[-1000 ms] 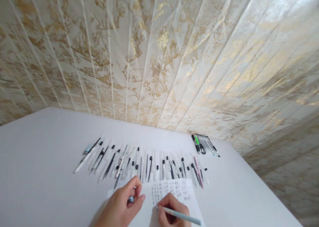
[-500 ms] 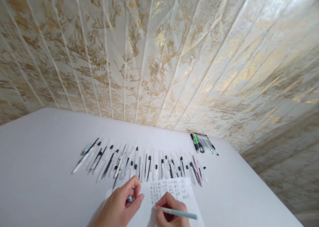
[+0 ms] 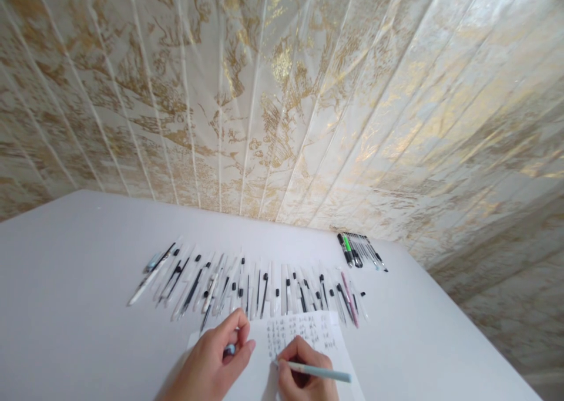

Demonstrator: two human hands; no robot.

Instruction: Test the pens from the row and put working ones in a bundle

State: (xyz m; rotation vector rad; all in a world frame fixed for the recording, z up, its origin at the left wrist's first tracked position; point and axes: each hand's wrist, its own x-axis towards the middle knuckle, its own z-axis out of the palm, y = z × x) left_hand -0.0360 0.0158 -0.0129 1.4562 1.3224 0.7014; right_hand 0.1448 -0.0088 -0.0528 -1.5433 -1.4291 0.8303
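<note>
My right hand (image 3: 304,371) grips a light blue pen (image 3: 321,372), its tip on a white sheet of paper (image 3: 308,333) covered with small handwritten marks. My left hand (image 3: 215,366) rests on the sheet's left part, fingers curled round a small light blue pen cap (image 3: 229,349). Both hands sit at the bottom edge of the view. Just beyond the sheet a long row of pens (image 3: 247,286) lies side by side on the white table (image 3: 66,272).
A smaller bunch of pens (image 3: 361,251), one green, lies at the table's far right near the wall. A gold-patterned cream wall (image 3: 282,95) rises behind the table. The table's right edge runs diagonally down to the lower right.
The right hand and pen have shifted slightly on the paper. The left hand keeps its place on the cap. The view has drifted a little.
</note>
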